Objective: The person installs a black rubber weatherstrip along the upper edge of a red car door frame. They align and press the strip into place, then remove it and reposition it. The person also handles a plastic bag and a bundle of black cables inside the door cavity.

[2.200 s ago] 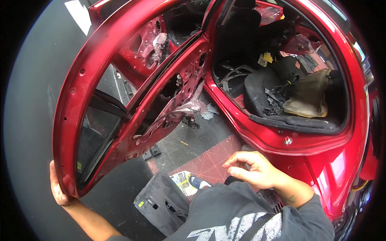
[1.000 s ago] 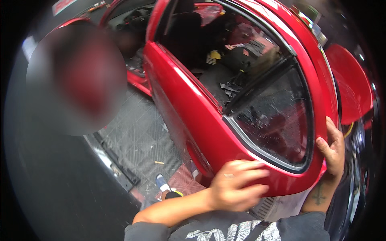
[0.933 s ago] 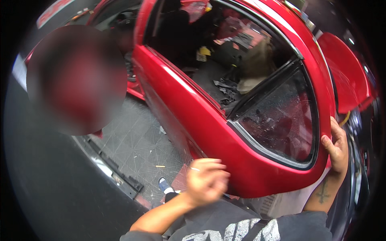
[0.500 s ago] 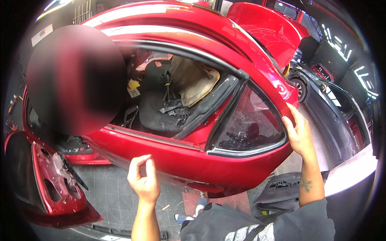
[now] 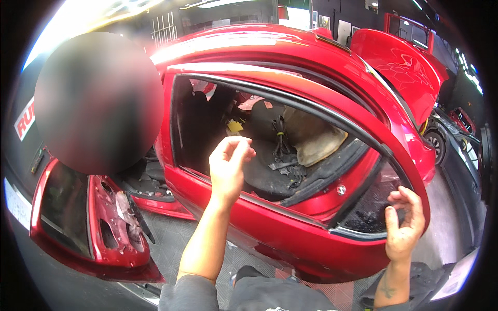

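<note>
A red car's rear door [image 5: 290,236] stands in front of me, with its window opening toward the cabin. My left hand [image 5: 226,168] is raised before the lower part of that opening, thumb and fingers pinched together; whatever they may hold is too small to see. Close to the door's rear edge, my right hand [image 5: 404,223] has its thumb and curled fingers apart, with nothing in them. It is in front of the small dark quarter window [image 5: 365,210], and contact with the frame cannot be made out. Inside the car lies a bundled black cable [image 5: 280,140] on the dark seat.
A detached-looking red door panel [image 5: 111,228] with its inner side exposed is at the left. The raised red boot lid [image 5: 399,67] rises at the back right, near a dark car [image 5: 461,150]. A round blurred patch hides the upper left. Grey floor tiles [image 5: 176,243] lie below.
The view has shifted, so the car sits farther right and lower. My left hand has risen in front of the window opening. My right hand has come away from the door's rear edge.
</note>
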### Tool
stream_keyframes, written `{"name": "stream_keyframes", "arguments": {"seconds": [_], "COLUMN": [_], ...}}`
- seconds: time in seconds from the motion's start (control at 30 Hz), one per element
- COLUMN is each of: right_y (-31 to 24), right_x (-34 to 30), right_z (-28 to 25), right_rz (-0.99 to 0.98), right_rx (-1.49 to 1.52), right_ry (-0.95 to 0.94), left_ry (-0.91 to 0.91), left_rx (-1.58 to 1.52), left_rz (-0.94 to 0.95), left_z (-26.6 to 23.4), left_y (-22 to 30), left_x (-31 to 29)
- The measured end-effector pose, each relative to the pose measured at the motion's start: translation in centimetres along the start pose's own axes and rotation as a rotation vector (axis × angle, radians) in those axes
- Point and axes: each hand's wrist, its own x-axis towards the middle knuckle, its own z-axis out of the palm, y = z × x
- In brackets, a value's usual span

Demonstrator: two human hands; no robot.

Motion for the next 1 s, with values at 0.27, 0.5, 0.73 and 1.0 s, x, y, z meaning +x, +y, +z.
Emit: {"name": "stream_keyframes", "arguments": {"seconds": [0.27, 0.5, 0.73, 1.0], "right_y": [-7.4, -7.9, -6.3, -6.9], "right_x": [7.8, 11.9, 13.9, 14.5], "right_z": [12.9, 23.5, 25.9, 26.7], "right_rz": [-0.495, -0.487, -0.477, -0.431], "right_rx": [-0.455, -0.906, -1.078, -0.968], "right_ry": [-0.019, 0.075, 0.108, 0.120], "left_ry": [-0.136, -0.278, -0.495, -0.504], "left_rx": [-0.537, -0.827, -1.010, -0.976], "left_rz": [-0.121, -0.144, -0.106, -0.098], "left_z": [-5.3, -5.2, -5.9, -6.1], "left_y": [-4.2, -6.4, -9.9, -9.9], "left_x": [15.1, 20.8, 22.4, 22.4]}}
